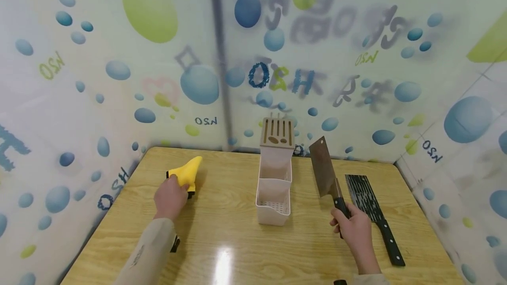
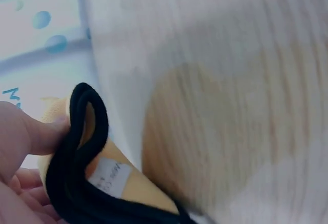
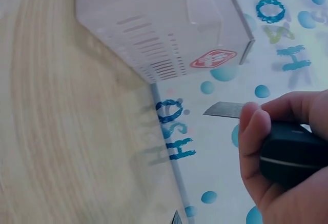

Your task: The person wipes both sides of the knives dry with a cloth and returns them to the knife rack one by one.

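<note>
My left hand (image 1: 171,195) grips a folded yellow cloth (image 1: 189,173) above the left side of the table. In the left wrist view, the cloth's black edging (image 2: 89,116) and a white label (image 2: 110,178) show beside the thumb. My right hand (image 1: 356,228) holds a cleaver (image 1: 324,166) by its black handle, blade raised and tilted up to the left. Only a small part of that blade (image 3: 224,109) appears in the right wrist view. To the right of this hand, a second wide-bladed knife (image 1: 362,195) with a dark streaked blade lies on the table.
Between the hands stands a white plastic knife holder (image 1: 273,188) with a brown slotted top (image 1: 278,133) and open compartments in front. The wooden table (image 1: 225,214) ends at a patterned curtain (image 1: 166,60) behind and at both sides.
</note>
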Motion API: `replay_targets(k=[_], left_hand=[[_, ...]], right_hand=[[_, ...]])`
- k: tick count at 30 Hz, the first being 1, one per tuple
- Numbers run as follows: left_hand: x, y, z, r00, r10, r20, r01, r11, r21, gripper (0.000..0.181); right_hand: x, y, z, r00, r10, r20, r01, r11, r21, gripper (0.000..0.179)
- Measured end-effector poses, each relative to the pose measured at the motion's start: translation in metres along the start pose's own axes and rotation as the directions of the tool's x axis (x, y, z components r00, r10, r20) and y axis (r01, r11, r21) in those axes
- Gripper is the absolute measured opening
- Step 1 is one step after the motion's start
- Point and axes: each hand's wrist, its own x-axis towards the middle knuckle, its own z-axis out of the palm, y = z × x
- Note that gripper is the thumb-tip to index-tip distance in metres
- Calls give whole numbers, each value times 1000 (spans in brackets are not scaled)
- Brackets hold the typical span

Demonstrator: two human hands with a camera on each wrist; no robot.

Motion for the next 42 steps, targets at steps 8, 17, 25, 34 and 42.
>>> replay_targets(k=[8, 17, 25, 34, 42], left_hand=[[-2, 17, -6, 998, 10, -68, -20, 990, -141, 44], [-6, 41, -21, 998, 5, -58, -23, 954, -300, 47], [-5, 57, -33, 998, 31, -51, -48, 932, -360, 39], [-7, 90, -47, 994, 82, -72, -106, 884, -455, 41], [-9, 118, -56, 978, 145, -151, -202, 844, -497, 39]], right_hand=[[-2, -8, 0, 996, -83, -34, 85, 993, 80, 19], [-5, -23, -1, 986, -151, -72, 161, 972, 172, 25], [-10, -42, -2, 980, -192, -56, 200, 952, 234, 28], [-12, -60, 9, 967, -252, 19, 234, 921, 313, 29], [-12, -76, 23, 943, -326, 60, 286, 892, 351, 27]])
